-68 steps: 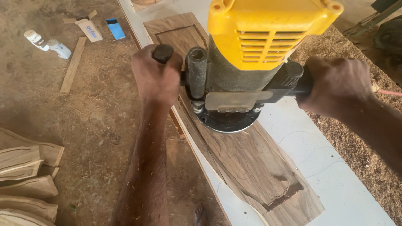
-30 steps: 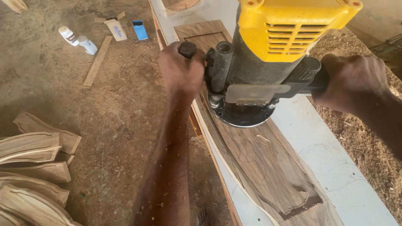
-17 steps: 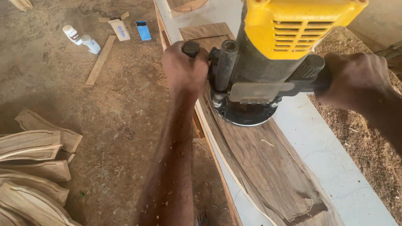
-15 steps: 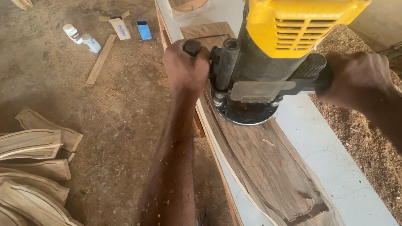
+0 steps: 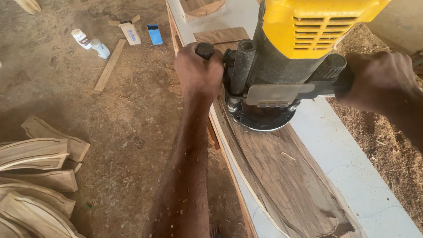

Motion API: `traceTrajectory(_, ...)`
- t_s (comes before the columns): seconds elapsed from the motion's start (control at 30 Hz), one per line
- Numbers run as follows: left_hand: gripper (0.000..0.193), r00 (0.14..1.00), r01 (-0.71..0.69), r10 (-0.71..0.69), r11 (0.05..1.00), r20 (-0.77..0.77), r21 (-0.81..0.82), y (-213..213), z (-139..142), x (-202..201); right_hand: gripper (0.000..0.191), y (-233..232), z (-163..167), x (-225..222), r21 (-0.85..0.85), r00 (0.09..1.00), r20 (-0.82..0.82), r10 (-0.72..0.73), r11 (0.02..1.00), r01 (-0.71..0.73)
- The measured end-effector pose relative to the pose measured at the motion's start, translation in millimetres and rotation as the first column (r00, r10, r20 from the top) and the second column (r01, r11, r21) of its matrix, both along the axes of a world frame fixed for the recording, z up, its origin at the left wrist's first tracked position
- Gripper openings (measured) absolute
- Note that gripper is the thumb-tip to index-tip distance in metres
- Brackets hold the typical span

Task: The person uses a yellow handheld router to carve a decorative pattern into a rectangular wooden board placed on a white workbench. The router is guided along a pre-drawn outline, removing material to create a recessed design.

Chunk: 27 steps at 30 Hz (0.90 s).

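A yellow and black plunge router (image 5: 282, 61) stands with its round base on a long dark wooden board (image 5: 286, 176). My left hand (image 5: 199, 70) is wrapped around the router's left black handle. My right hand (image 5: 381, 81) grips the right handle. The board lies along a white workbench top (image 5: 352, 163), and its near end is notched and ragged. The cutter under the base is hidden.
A stack of curved carved wooden pieces (image 5: 35, 176) lies on the sawdust floor at lower left. Two small white bottles (image 5: 90, 44), a small carton (image 5: 130, 31), a blue box (image 5: 154, 34) and a wooden strip (image 5: 110, 65) lie on the floor at upper left. Another wood piece (image 5: 200, 6) sits farther along the bench.
The router and both hands have slid a little along the board toward its far end, and the view has shifted slightly. Both grips are unchanged.
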<state>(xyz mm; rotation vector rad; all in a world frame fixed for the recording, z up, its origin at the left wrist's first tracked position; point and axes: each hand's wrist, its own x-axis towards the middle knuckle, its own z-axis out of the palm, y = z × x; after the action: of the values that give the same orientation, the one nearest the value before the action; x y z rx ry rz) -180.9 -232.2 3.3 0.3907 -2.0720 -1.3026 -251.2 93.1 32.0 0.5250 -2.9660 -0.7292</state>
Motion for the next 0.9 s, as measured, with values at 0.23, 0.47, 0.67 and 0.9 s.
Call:
traceTrajectory(0.23, 0.017, 1.000, -0.018, 0.017, 1.000, -0.007, -0.011, 2, 2, 4, 0.019, 6, -4, -2, -0.016, 0.996, -0.057, 0.066, 0.998, -0.067)
traceTrajectory(0.47, 0.015, 0.999, -0.015, 0.015, 1.000, -0.028, 0.003, 3, 3, 8, 0.017, 3, -2, 0, -0.029, 0.997, -0.055, 0.055, 0.998, -0.056)
traceTrajectory(0.67, 0.017, 0.998, -0.022, 0.022, 1.000, -0.050, 0.017, 5, 5, 12, 0.015, -4, 3, 6, -0.016, 0.994, -0.084, 0.072, 0.997, -0.074)
traceTrajectory(0.9, 0.016, 0.998, -0.014, 0.015, 1.000, -0.056, 0.017, 4, 2, 12, 0.016, -9, 9, 11, -0.046, 0.984, -0.108, 0.138, 0.988, -0.144)
